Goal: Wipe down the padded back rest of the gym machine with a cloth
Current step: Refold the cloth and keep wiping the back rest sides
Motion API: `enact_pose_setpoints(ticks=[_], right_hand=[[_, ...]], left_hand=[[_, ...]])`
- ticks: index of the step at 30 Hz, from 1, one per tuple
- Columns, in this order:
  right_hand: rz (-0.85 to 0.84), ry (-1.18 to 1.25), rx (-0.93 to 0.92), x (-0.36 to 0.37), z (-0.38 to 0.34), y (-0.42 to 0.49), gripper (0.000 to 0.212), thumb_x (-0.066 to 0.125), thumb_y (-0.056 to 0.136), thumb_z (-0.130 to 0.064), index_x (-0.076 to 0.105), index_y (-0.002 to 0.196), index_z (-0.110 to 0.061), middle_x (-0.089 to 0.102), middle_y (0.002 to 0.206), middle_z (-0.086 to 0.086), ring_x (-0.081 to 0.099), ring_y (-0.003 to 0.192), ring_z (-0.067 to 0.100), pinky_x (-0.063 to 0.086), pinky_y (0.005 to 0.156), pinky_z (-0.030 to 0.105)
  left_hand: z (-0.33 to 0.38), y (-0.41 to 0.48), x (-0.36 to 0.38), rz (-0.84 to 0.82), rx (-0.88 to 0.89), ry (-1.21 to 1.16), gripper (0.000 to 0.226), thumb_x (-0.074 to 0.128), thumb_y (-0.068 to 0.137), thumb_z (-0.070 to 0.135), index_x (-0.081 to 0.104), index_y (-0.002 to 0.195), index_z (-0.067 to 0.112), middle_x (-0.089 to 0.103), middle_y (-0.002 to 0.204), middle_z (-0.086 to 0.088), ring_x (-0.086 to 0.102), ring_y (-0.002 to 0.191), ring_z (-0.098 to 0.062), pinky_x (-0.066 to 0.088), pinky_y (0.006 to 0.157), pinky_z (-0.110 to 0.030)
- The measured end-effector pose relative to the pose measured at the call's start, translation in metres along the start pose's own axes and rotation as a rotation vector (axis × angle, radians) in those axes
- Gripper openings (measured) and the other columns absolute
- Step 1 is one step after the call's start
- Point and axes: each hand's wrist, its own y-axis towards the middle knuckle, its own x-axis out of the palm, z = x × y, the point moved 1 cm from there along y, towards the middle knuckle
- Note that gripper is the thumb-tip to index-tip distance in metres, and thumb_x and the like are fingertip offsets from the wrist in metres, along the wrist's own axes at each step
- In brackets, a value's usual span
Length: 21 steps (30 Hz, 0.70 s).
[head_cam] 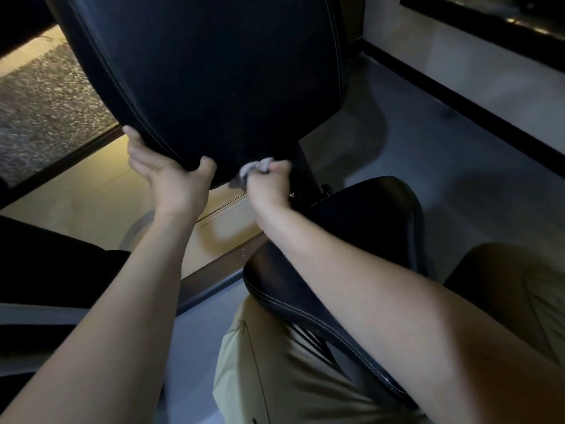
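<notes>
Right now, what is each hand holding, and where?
The left hand grips the lower edge of the back rest; the right hand clutches a bunched grey cloth against it.

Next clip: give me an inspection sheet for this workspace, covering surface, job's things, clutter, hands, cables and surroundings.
Surface: back rest, black padding with pale stitching along its edges; the light is too dim to judge dirt.
Job's things: cloth, grey and bunched, at the back rest's lower edge.
Clutter: nothing seen.
Grippers: left hand grips the back rest's lower left edge, thumb on the near face; right hand holds the cloth against the lower edge.
Cables: nothing seen.
Surroundings: black seat pad below the hands; grey floor; speckled mat at left.
</notes>
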Motion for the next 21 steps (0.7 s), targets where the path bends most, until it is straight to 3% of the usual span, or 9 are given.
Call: enact_pose_setpoints(ticks=[2,4,8,11,12,13,14,18,21], right_hand=[[-0.077,-0.026,0.008,0.001,0.004,0.003,0.02,0.042,0.085,0.004,0.042,0.105,-0.002,0.056,0.079,0.005,0.058,0.066,0.018,0.052,0.064,0.019],[-0.018,0.065,-0.055,-0.018,-0.013,0.022,0.025,0.033,0.075,0.009,0.04,0.095,-0.002,0.056,0.06,0.012,0.056,0.048,0.018,0.048,0.051,0.02],[0.212,0.085,-0.147,-0.074,-0.062,0.078,0.01,0.032,0.093,0.011,0.04,0.097,0.008,0.049,0.052,0.02,0.053,0.047,0.025,0.048,0.046,0.017],[0.31,0.201,-0.208,-0.092,-0.078,0.105,0.016,0.038,0.089,-0.003,0.045,0.078,0.006,0.037,0.063,0.011,0.035,0.052,0.026,0.052,0.053,0.043],[0.334,0.213,-0.197,-0.091,-0.077,0.103,0.018,0.039,0.091,-0.004,0.045,0.074,-0.002,0.033,0.061,0.007,0.033,0.047,0.022,0.037,0.048,0.037],[0.374,0.197,-0.15,-0.088,-0.072,0.103,0.023,0.039,0.098,-0.006,0.047,0.077,-0.007,0.034,0.057,0.005,0.035,0.042,0.019,0.049,0.05,0.035],[0.361,0.22,-0.102,-0.083,-0.066,0.1,0.029,0.037,0.104,-0.009,0.047,0.078,-0.01,0.038,0.054,0.004,0.039,0.04,0.018,0.057,0.066,0.032],[0.287,0.316,0.102,-0.056,-0.047,0.084,0.053,0.027,0.105,-0.008,0.031,0.053,-0.019,0.035,0.044,0.004,0.035,0.037,0.017,0.046,0.041,0.032],[0.282,0.295,0.135,-0.04,-0.036,0.067,0.058,0.025,0.101,-0.013,0.026,0.044,-0.022,0.027,0.04,0.001,0.023,0.036,0.017,0.037,0.035,0.021]], left_hand=[[-0.003,0.001,-0.001,0.002,0.011,-0.005,0.104,0.072,0.087,0.011,-0.004,0.158,0.005,0.005,0.134,0.007,0.013,0.123,0.0,0.011,0.086,0.015],[-0.006,0.003,-0.002,-0.001,0.015,-0.01,0.106,0.073,0.087,0.011,-0.005,0.157,0.005,0.006,0.134,0.006,0.012,0.125,-0.001,0.009,0.086,0.015],[-0.009,0.005,-0.001,0.005,0.027,0.005,0.109,0.074,0.087,0.013,-0.008,0.157,0.003,0.006,0.133,0.006,0.013,0.125,-0.002,0.007,0.087,0.015],[-0.009,0.005,-0.001,0.001,0.027,0.024,0.108,0.074,0.087,0.013,-0.008,0.157,0.003,0.006,0.133,0.005,0.013,0.124,-0.002,0.008,0.087,0.015],[-0.009,0.005,-0.001,-0.002,0.027,0.031,0.108,0.074,0.087,0.013,-0.008,0.157,0.003,0.006,0.133,0.005,0.012,0.123,-0.001,0.008,0.088,0.014],[-0.009,0.005,0.0,-0.004,0.023,0.039,0.109,0.074,0.087,0.014,-0.009,0.157,0.004,0.006,0.133,0.006,0.012,0.123,0.0,0.008,0.091,0.013],[-0.009,0.005,0.0,-0.005,0.018,0.046,0.11,0.073,0.086,0.014,-0.009,0.158,0.006,0.006,0.133,0.006,0.012,0.122,0.001,0.009,0.097,0.009],[-0.005,0.006,-0.001,-0.003,0.008,0.034,0.112,0.074,0.084,0.016,-0.009,0.158,0.007,0.008,0.133,0.005,0.014,0.124,-0.002,0.015,0.113,-0.011],[-0.009,0.006,-0.001,-0.012,0.008,0.023,0.112,0.074,0.085,0.016,-0.01,0.158,0.007,0.007,0.133,0.005,0.014,0.124,-0.001,0.01,0.101,0.007]])
